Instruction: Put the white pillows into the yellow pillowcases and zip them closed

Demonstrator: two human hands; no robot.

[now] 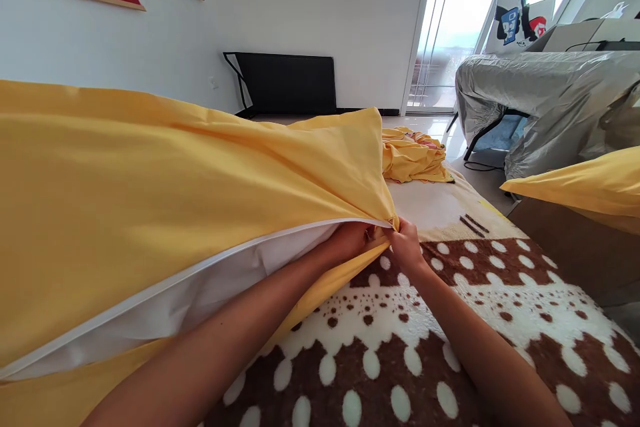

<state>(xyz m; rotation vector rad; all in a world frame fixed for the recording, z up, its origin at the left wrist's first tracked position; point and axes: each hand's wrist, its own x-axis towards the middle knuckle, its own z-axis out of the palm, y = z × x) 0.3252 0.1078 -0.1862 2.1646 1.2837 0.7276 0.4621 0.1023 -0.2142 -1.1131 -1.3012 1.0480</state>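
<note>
A large yellow fabric cover (200, 167) stretches from the left edge of the view to the middle, with a long white-edged opening along its near side. White inner material (220, 293) shows through this opening. My left hand (354, 239) reaches into the right end of the opening, its fingers curled at the fabric and partly hidden by it. Right beside it, my right hand (406, 243) pinches the gathered yellow edge at the end of the opening. The fabric is drawn into creases there. What the fingertips touch inside is hidden.
Under the cover lies a brown and white dotted blanket (400, 373). Crumpled yellow cloth (415, 157) rests beyond my hands. Another yellow piece (590, 183) juts in at right. Behind stand a plastic-draped piece of furniture (545, 80) and a black panel (290, 83) by the wall.
</note>
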